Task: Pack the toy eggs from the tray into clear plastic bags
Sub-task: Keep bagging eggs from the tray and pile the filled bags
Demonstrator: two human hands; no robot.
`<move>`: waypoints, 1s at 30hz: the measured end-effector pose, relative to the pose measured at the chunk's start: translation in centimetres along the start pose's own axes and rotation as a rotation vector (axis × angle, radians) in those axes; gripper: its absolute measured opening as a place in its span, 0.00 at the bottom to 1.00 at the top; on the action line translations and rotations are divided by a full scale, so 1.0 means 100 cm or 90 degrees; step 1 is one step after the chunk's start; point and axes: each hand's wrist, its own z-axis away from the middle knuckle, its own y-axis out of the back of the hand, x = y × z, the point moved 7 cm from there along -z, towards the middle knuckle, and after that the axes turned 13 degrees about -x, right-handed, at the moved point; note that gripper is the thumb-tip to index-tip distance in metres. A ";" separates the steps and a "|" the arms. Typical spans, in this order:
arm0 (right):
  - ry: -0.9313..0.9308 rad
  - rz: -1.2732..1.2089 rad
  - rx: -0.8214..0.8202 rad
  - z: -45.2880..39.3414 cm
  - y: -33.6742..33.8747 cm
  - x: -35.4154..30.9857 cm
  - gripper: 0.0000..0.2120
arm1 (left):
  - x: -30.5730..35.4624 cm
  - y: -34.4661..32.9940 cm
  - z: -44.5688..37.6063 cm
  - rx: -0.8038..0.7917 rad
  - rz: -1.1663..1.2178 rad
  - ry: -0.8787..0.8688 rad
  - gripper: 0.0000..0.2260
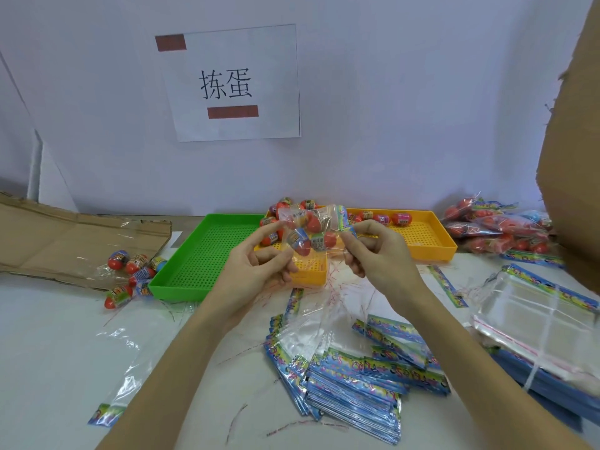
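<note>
— Beneath both forearms? White bench [48, 336], strewn with flat clear bags.
— Beyond the fingers? Orange tray [435, 241] with loose toy eggs [401, 218], green tray [201, 254] beside it, further from the right hand.
— Raised between both hands? Clear plastic bag [308, 235], several eggs inside, above the orange tray's near end.
— Left hand [259, 271]? Palm turned inward, thumb and fingers pinching the bag's left side.
— Right hand [380, 251]? Fingers curled, pinching the bag's printed header end.
</note>
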 end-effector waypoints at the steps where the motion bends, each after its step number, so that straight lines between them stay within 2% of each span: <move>1: 0.004 0.000 -0.002 0.000 0.000 0.000 0.03 | 0.001 0.001 0.001 -0.002 -0.017 -0.005 0.25; 5: 0.000 0.015 -0.041 0.001 -0.007 0.003 0.03 | 0.004 0.000 0.002 -0.010 -0.114 -0.034 0.25; 9: -0.023 0.034 -0.077 0.001 -0.012 0.007 0.03 | 0.001 -0.003 -0.001 -0.013 -0.101 -0.083 0.29; 12: -0.085 -0.009 -0.056 0.002 -0.012 0.014 0.10 | 0.005 0.000 -0.001 0.031 -0.168 -0.143 0.29; 15: -0.160 -0.066 -0.039 0.005 -0.015 0.019 0.22 | 0.021 -0.003 0.007 0.080 -0.451 -0.248 0.30; 17: -0.205 -0.170 -0.081 0.006 -0.024 0.021 0.30 | 0.028 -0.016 0.014 0.072 -0.666 -0.316 0.33; 19: -0.238 -0.303 -0.128 0.007 -0.031 0.020 0.34 | 0.028 -0.026 0.018 0.044 -0.776 -0.345 0.37; 21: -0.230 -0.323 -0.153 0.007 -0.031 0.017 0.29 | 0.029 -0.031 0.020 0.037 -0.792 -0.365 0.35; 23: -0.203 -0.314 -0.148 0.006 -0.026 0.016 0.20 | 0.031 -0.027 0.018 0.061 -0.726 -0.349 0.32; 24: -0.199 -0.323 -0.133 0.006 -0.023 0.018 0.19 | 0.032 -0.024 0.017 0.075 -0.696 -0.335 0.31; 27: -0.169 -0.291 -0.102 0.003 -0.012 0.020 0.19 | 0.029 -0.013 0.013 0.124 -0.697 -0.282 0.26; 30: -0.148 -0.261 -0.089 0.001 -0.006 0.019 0.22 | 0.021 -0.001 0.007 0.152 -0.703 -0.177 0.25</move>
